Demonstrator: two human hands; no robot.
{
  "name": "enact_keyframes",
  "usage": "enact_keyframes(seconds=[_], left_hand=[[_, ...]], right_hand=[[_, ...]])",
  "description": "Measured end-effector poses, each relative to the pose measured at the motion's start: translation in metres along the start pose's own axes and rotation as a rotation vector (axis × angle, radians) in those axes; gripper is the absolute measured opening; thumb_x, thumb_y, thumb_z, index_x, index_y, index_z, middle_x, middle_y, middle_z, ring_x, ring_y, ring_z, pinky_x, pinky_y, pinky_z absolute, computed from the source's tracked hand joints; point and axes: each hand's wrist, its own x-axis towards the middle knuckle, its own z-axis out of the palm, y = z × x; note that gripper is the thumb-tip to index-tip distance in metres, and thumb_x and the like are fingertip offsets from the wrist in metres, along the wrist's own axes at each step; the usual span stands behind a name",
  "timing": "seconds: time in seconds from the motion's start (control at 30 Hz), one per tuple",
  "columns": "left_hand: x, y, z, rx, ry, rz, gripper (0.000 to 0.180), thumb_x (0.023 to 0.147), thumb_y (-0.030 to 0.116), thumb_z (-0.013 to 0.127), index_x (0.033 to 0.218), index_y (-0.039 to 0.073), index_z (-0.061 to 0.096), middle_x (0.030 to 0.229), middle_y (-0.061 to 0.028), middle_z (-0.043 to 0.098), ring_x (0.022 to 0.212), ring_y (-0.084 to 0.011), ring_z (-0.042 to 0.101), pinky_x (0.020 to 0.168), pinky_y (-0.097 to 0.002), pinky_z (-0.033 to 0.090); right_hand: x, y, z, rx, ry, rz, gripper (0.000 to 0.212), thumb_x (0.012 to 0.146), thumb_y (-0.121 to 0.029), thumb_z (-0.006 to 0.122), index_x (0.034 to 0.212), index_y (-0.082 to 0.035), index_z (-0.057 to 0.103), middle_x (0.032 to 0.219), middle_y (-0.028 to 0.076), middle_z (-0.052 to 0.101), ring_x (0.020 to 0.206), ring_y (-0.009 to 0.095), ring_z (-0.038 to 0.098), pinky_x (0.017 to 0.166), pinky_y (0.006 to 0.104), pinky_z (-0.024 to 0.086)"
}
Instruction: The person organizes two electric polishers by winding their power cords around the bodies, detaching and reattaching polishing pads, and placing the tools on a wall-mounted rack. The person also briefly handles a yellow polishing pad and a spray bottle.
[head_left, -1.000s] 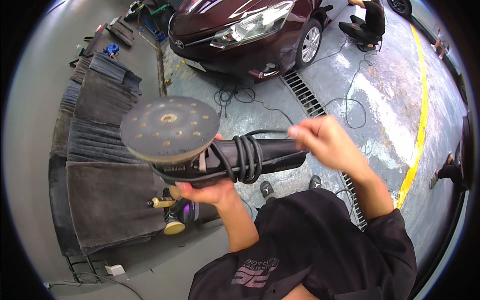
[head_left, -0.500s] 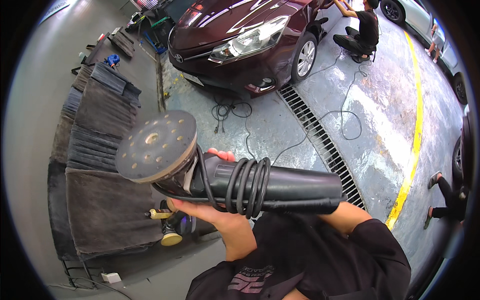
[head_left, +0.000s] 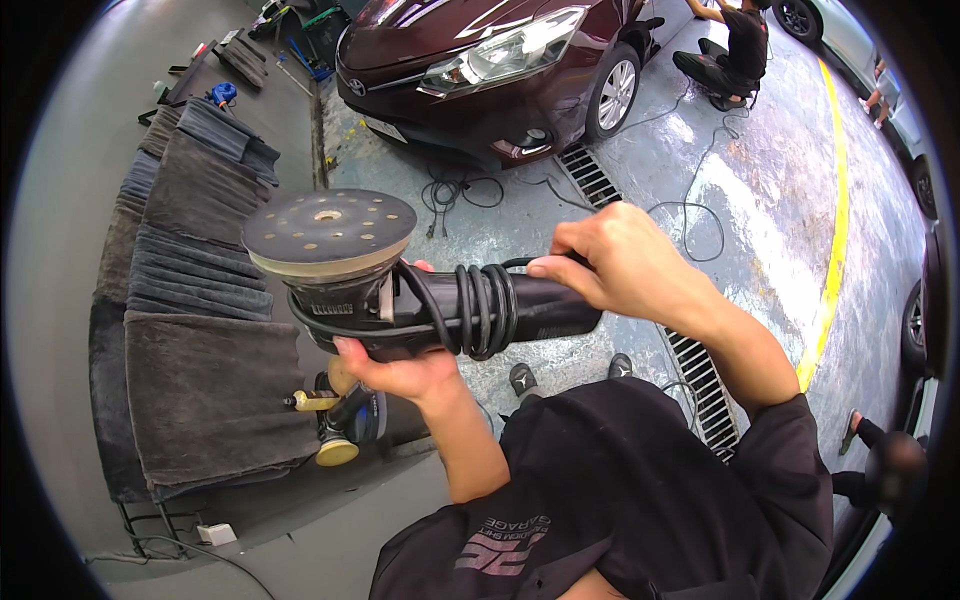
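Note:
A black polisher (head_left: 400, 310) is held up in front of me, its round backing plate (head_left: 330, 230) with several holes facing upward. My left hand (head_left: 405, 375) is closed around the body from below, near the head. Its black power cord (head_left: 485, 312) is wound in several loops about the handle. At the handle's rear end my right hand (head_left: 625, 260) is closed, thumb against bent fingers, on a stretch of the cord. A loose piece of cord rises from behind this hand.
Dark towels (head_left: 215, 390) hang over a rack at left, with other polishers (head_left: 345, 420) beside it. A dark red car (head_left: 460, 80) stands ahead. A crouching person (head_left: 735, 55) is at far right. A floor grate (head_left: 705, 390) and a loose cord (head_left: 455, 195) cross the floor.
My right hand has come from behind the handle to its top right side and now grips the cord. The polisher has tipped so its plate lies flatter, its handle end moving left and up.

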Motion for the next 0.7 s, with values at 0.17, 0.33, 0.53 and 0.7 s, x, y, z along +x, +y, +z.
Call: enact_keyframes(seconds=[0.17,0.33,0.53,0.7], left_hand=[[0.002,-0.009,0.002,0.025,0.082,0.192,0.075,0.081,0.062,0.042,0.121,0.0,0.052,0.098,-0.0195,0.062,0.084,-0.0347,0.062,0.078,-0.0457,0.052],[-0.004,0.005,0.003,-0.122,0.024,0.088,0.082,0.081,0.068,0.04,0.119,-0.003,0.053,0.103,-0.0205,0.06,0.089,-0.0338,0.061,0.081,-0.045,0.051],[-0.031,0.031,0.016,-0.158,-0.017,-0.222,0.095,0.078,0.079,0.036,0.115,-0.007,0.052,0.101,-0.0202,0.059,0.092,-0.0302,0.06,0.084,-0.043,0.051],[-0.024,0.036,0.011,-0.185,-0.132,-0.222,0.088,0.079,0.072,0.041,0.116,-0.007,0.051,0.101,-0.02,0.059,0.096,-0.0308,0.059,0.084,-0.0453,0.05]], right_hand=[[-0.037,-0.045,0.004,0.346,-0.139,0.167,0.025,0.097,-0.022,0.051,0.084,-0.002,0.055,0.054,0.012,0.054,0.049,0.031,0.059,0.049,0.038,0.046],[-0.071,-0.061,0.073,1.006,-0.296,0.244,0.03,0.104,-0.021,0.036,0.086,-0.001,0.05,0.058,0.006,0.053,0.051,0.016,0.056,0.051,0.029,0.046],[-0.048,0.026,0.159,0.737,-0.218,-0.137,0.027,0.097,-0.025,0.05,0.094,0.001,0.056,0.08,0.016,0.064,0.077,0.033,0.065,0.065,0.0408,0.049],[0.011,0.087,0.108,0.335,0.047,-0.141,0.03,0.086,-0.03,0.065,0.082,-0.001,0.056,0.072,0.016,0.06,0.071,0.036,0.062,0.061,0.0399,0.048]])
